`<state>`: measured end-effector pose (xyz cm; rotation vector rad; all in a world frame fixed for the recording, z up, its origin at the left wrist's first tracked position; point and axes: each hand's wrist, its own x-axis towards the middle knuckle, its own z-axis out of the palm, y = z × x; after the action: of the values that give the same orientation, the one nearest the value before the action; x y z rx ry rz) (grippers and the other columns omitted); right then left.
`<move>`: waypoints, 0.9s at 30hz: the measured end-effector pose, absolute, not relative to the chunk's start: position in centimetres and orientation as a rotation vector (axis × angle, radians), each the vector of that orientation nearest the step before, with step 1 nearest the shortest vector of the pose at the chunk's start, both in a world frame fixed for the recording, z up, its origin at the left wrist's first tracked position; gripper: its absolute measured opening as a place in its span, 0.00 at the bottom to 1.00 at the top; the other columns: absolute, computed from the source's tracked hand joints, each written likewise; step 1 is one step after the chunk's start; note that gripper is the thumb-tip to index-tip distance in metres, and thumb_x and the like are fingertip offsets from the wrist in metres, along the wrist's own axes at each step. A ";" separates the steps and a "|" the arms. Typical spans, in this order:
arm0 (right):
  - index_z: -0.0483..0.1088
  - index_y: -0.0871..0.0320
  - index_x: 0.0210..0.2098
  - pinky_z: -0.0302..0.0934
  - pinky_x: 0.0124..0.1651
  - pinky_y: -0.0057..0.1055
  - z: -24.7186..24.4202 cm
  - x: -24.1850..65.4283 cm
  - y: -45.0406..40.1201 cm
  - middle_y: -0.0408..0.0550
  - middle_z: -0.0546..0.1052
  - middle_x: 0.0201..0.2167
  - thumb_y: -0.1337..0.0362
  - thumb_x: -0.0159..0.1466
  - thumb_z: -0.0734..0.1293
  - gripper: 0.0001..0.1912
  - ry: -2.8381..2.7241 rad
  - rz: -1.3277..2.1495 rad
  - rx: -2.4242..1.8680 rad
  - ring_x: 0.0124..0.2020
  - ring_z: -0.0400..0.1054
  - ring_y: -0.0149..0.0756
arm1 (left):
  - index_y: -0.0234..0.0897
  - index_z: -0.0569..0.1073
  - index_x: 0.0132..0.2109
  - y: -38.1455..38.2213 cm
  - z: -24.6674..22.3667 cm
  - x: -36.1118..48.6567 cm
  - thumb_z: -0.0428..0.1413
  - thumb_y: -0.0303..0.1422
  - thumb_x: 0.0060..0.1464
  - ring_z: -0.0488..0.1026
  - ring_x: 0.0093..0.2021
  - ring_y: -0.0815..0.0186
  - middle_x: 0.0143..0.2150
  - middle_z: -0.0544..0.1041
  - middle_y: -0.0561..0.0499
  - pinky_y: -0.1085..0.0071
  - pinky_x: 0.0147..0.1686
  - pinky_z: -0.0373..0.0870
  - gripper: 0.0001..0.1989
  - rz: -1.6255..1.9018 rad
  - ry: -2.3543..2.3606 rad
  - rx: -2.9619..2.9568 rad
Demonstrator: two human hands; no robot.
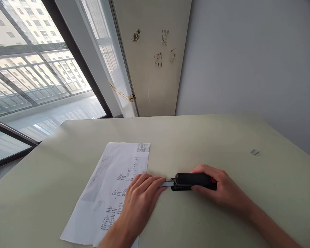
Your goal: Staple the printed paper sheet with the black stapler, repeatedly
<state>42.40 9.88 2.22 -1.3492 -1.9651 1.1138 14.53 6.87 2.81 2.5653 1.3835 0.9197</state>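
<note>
A black stapler (195,181) lies on its side or flat on the pale table, pointing left. My right hand (219,187) is wrapped round its rear end, thumb on the near side and fingers on the far side. From the stapler's left end sticks out a thin grey metal piece (166,183). My left hand (144,196) has its fingers together on that piece, pinching its outer end. Beneath my left hand and wrist lie printed white sheets (100,193), their right edge partly covered.
The pale table (196,137) spans the view. A small grey staple strip (254,152) lies at its right. Behind stand a stained panel (152,79), a grey wall (248,62) and, at left, a dark-framed window (80,62).
</note>
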 end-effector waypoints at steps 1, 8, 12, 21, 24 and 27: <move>0.76 0.50 0.43 0.60 0.34 0.30 2.3 42.4 9.9 0.43 0.80 0.36 0.50 0.67 0.70 0.12 -1.967 1.112 -1.349 0.33 0.70 0.36 | 0.41 0.76 0.51 6.9 2.8 14.5 0.56 0.30 0.70 0.79 0.40 0.62 0.40 0.83 0.52 0.64 0.40 0.74 0.07 0.916 1.397 2.537; 0.77 0.50 0.43 0.60 0.33 0.29 2.4 42.4 9.8 0.42 0.79 0.34 0.52 0.67 0.71 0.11 -1.975 1.098 -1.372 0.32 0.69 0.36 | 0.41 0.76 0.47 6.9 3.1 14.2 0.58 0.32 0.68 0.79 0.41 0.63 0.42 0.83 0.53 0.63 0.43 0.74 0.03 0.921 1.416 2.479; 0.77 0.50 0.43 0.60 0.32 0.29 2.4 42.4 9.8 0.43 0.79 0.34 0.52 0.66 0.71 0.11 -1.987 1.073 -1.367 0.32 0.69 0.36 | 0.42 0.77 0.46 6.9 3.3 14.2 0.58 0.33 0.68 0.79 0.43 0.61 0.44 0.84 0.52 0.62 0.45 0.74 0.03 0.933 1.423 2.519; 0.76 0.50 0.43 0.59 0.33 0.30 2.1 42.6 9.8 0.44 0.78 0.35 0.50 0.67 0.70 0.12 -1.973 1.111 -1.367 0.33 0.69 0.36 | 0.42 0.78 0.44 7.0 3.7 14.4 0.58 0.31 0.68 0.79 0.44 0.60 0.45 0.84 0.50 0.62 0.44 0.75 0.04 1.010 1.388 2.450; 0.76 0.50 0.44 0.60 0.33 0.30 1.8 42.7 9.9 0.44 0.78 0.35 0.50 0.68 0.70 0.13 -1.994 1.105 -1.348 0.33 0.68 0.36 | 0.41 0.77 0.44 6.9 4.2 14.4 0.58 0.33 0.68 0.80 0.41 0.63 0.41 0.83 0.50 0.66 0.40 0.76 0.04 1.066 1.424 2.170; 0.76 0.50 0.45 0.60 0.33 0.29 1.5 42.9 10.0 0.43 0.78 0.35 0.49 0.68 0.70 0.13 -2.014 1.082 -1.353 0.33 0.68 0.36 | 0.42 0.76 0.44 6.8 4.8 14.4 0.57 0.37 0.69 0.77 0.28 0.68 0.32 0.81 0.54 0.70 0.30 0.74 0.06 1.024 1.398 1.776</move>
<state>42.86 10.01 1.54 -1.3528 -2.0143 1.0817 14.35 6.82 4.80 1.7757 1.3975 1.0241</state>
